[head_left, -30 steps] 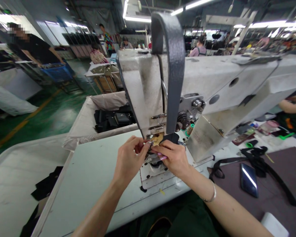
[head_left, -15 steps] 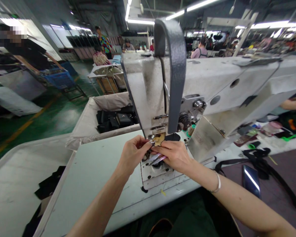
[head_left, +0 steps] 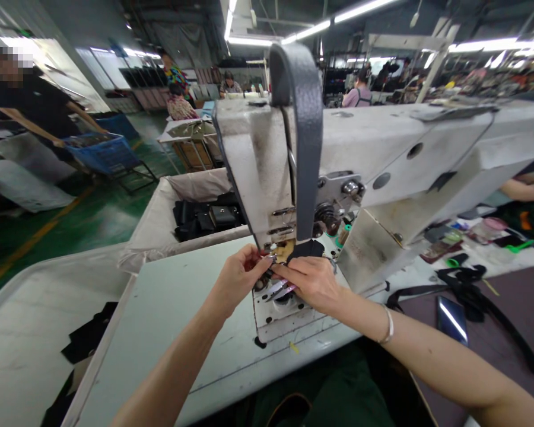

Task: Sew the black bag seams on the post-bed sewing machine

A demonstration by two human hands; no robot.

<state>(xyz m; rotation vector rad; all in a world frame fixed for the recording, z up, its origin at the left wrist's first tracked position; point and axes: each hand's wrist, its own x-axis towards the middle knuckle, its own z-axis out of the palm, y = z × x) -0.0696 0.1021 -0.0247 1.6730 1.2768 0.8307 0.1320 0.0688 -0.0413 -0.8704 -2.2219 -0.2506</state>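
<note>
Far left of the sewing machine (head_left: 258, 160), we list one co-worker (head_left: 31, 110) in a black top, hands at a blue crate (head_left: 111, 154). Lower left of the machine: flat black pieces (head_left: 89, 333). Closer on its left: a fabric-lined bin (head_left: 143, 216) holding black pouches (head_left: 204, 216), one with a small shiny stud. Directly left of its base: a pale green tabletop (head_left: 173, 302).

Under the machine's head: one left hand (head_left: 238, 279), thumb and fingertips drawn close at the needle area; whether they pinch anything, we cannot tell. Just below the needle area: thread snips (head_left: 278, 290), metal blades showing. Right of the needle area: one right hand (head_left: 314, 284), fingers curled closed around the snips' pink handle. Behind that hand, below the machine's arm: a black workpiece (head_left: 310, 249), partly hidden.

Right of the machine: a black strap (head_left: 460, 276), loosely heaped, and a smartphone (head_left: 451, 320) beside it.
</note>
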